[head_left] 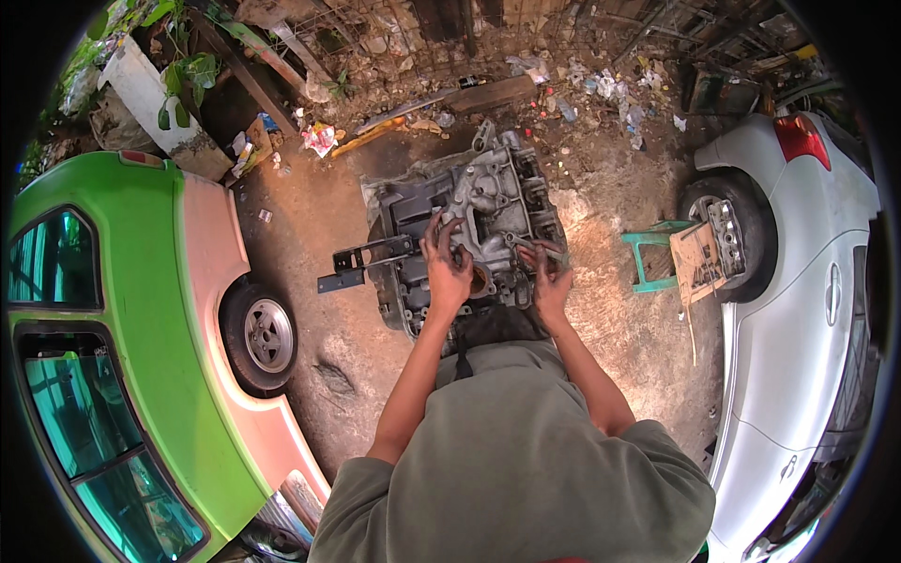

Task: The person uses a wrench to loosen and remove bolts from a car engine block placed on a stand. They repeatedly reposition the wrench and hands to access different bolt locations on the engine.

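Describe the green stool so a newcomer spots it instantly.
Start at the silver car on the right. Beside its wheel, right of the engine, stands the stool. Its green, open-legged frame sets it apart from the brown cardboard on top.

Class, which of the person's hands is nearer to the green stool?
Right. The right hand is at the engine, left of the stool; the left hand is farther left.

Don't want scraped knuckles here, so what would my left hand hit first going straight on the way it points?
Most likely the raised grey metal atop the engine, just past your left hand. Depth is unclear, so it might pass over.
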The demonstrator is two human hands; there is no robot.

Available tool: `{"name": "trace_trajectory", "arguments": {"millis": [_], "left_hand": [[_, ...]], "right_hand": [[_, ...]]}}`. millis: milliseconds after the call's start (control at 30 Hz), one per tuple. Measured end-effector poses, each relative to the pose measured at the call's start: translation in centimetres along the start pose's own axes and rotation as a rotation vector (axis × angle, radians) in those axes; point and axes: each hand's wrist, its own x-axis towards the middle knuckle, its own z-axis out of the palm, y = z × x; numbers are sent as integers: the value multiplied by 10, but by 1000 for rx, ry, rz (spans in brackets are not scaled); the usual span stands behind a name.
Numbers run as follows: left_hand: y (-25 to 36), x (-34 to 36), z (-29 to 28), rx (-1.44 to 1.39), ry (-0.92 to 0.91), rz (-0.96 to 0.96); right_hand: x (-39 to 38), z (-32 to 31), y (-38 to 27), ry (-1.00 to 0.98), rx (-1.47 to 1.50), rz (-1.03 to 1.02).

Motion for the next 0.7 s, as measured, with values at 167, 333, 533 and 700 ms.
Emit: {"name": "trace_trajectory", "arguments": {"millis": [167, 333, 533, 700], "left_hand": [[1, 2, -1, 21, 4, 20], [4, 0, -2, 2, 13, -6], [6, 0, -2, -50, 7, -31], [4, 0, 0, -74, 14, -29]], "right_hand": [[52, 8, 1, -3, -407, -16], [117, 38, -6, -392, -1073, -47], [126, 54, -19, -551, -972, -118], [124, 37, -29, -225, -224, 23]]}}
